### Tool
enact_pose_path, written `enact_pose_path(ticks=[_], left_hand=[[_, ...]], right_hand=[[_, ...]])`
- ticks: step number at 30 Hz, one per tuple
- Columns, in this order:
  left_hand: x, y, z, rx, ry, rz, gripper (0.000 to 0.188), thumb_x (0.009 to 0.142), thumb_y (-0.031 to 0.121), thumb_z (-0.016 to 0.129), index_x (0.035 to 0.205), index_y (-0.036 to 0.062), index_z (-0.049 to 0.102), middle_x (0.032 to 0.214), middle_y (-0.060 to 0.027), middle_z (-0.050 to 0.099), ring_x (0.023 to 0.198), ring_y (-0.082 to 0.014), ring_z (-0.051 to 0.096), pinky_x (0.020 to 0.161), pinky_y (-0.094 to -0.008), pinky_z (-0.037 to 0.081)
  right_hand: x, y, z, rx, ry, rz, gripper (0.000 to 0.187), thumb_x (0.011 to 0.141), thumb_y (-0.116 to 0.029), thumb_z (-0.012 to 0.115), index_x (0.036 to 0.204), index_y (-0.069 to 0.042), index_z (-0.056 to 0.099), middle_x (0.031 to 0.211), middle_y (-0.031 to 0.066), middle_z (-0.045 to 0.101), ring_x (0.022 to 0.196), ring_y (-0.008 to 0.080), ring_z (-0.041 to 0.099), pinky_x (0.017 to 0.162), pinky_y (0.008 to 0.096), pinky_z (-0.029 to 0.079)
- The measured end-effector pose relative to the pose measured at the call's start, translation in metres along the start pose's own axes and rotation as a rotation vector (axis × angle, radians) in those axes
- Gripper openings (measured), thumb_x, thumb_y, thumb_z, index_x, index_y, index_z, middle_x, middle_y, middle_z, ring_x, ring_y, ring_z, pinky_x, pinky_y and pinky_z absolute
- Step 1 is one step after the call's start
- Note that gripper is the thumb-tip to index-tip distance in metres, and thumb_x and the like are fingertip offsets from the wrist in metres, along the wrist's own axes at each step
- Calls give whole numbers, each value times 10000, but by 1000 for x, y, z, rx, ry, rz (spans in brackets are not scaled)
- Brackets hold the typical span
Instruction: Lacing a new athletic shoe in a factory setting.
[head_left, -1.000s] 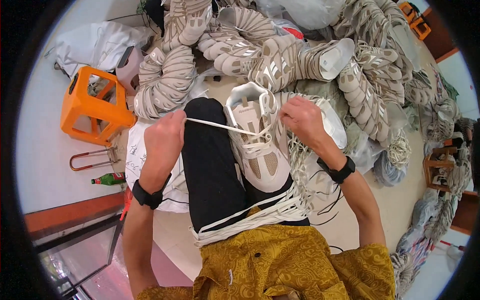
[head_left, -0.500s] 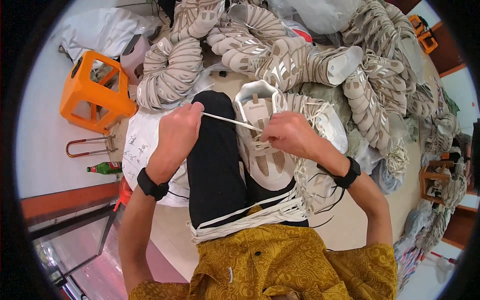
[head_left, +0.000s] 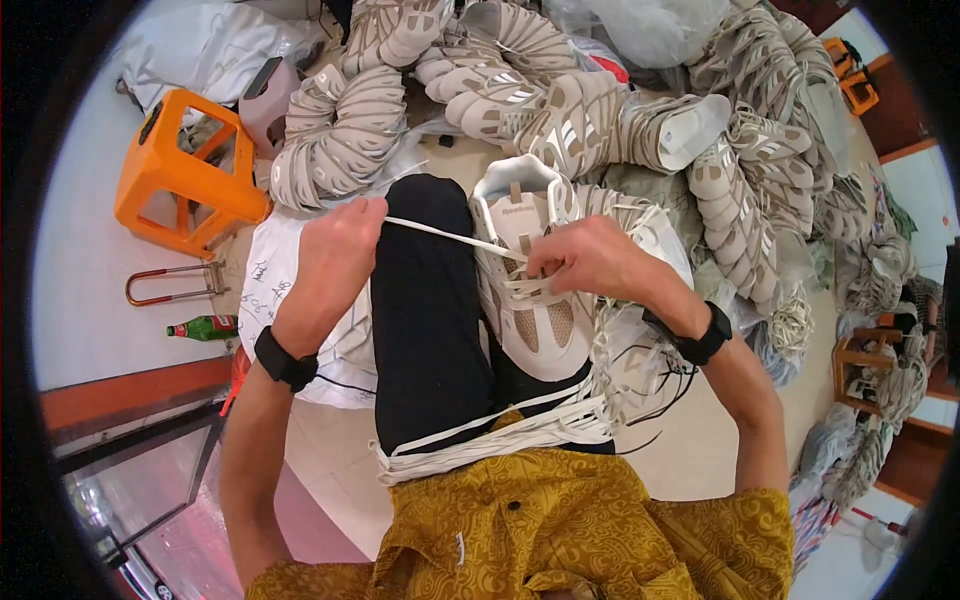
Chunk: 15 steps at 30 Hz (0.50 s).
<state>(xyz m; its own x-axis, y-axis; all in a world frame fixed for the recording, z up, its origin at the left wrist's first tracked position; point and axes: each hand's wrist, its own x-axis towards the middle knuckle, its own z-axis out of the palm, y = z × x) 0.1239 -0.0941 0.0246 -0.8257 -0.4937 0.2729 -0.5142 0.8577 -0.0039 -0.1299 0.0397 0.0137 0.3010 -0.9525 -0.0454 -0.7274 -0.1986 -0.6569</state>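
Upper garment: a mustard-yellow shirt [head_left: 590, 510] with a darker swirling print, one small dark button [head_left: 514, 505] and a small whitish tag [head_left: 461, 548] at the front; its loose sleeves [head_left: 725, 540] leave the forearms uncovered. Lower garment: plain black trousers [head_left: 430, 310]. The left hand [head_left: 335, 258] and right hand [head_left: 600, 262] are bare, with a thick black wristband [head_left: 285, 360] at each wrist.

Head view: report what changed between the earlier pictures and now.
The right hand has moved left and slightly down, from beside the shoe to over its laces; whether it grips one is unclear. The left hand swung inward over the black left trouser leg, then back out to its left edge. Unchanged: the left hand holds the white lace taut; the shoe stays in place.
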Motion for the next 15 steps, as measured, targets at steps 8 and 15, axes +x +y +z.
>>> enact_pose_path(ticks=[8,15], left_hand=[[-54,-69,-4,185,-96,-157,78,711,-17,457,757,31,497,689,-132,544,650,-317,555,545,-393,422],[-51,-75,-8,264,-86,-154,32,713,62,491,719,62,522,643,-114,539,607,-281,546,516,-376,413]], right_hand=[[1,16,26,515,152,33,248,540,-5,631,782,-54,617,681,49,551,638,159,568,579,259,438],[-60,69,30,331,343,487,300,556,-83,654,843,-14,598,684,66,586,637,182,583,585,283,451]])
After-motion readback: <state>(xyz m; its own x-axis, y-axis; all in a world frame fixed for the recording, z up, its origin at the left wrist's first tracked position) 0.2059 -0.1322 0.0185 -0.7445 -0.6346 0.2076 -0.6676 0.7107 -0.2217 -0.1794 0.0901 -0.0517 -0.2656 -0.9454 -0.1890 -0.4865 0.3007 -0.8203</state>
